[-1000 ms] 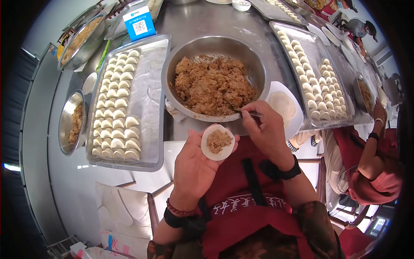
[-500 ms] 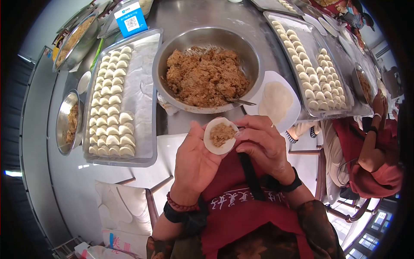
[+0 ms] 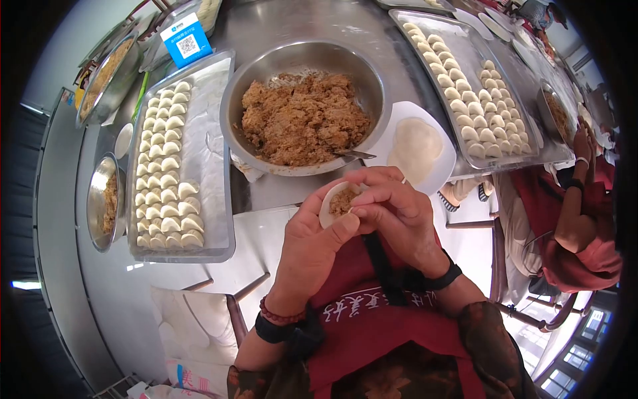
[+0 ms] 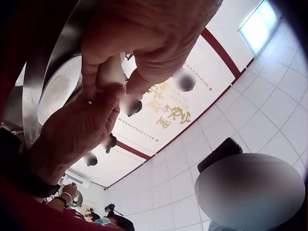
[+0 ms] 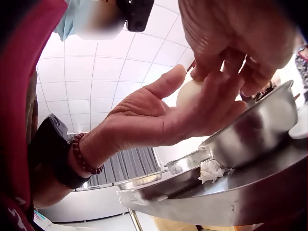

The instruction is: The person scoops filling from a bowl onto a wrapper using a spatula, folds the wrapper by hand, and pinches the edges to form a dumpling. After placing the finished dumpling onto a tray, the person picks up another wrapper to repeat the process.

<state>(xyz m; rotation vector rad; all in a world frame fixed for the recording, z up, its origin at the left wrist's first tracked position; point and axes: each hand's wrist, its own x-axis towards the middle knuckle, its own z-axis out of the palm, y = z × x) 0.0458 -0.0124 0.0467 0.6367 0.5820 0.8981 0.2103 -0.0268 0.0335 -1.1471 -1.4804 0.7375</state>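
Note:
In the head view a round dough wrapper with brown filling on it lies in the left hand, whose fingers curl up around its edge and whose thumb is near its lower right side. The right hand pinches the wrapper's right edge between fingers and thumb. Both hands meet just below the large steel bowl of filling, where a spoon rests. In the right wrist view the wrapper's pale underside shows between the hands.
A tray of dumplings stands left, another tray right. Wrappers lie on a white plate beside the bowl. Smaller bowls and a blue QR sign are at the left. Another person's arm is at the far right.
The right hand has let go of the spoon, left in the bowl, and moved to the wrapper's edge. The left fingers and thumb have closed in around the wrapper, which now tilts and bends.

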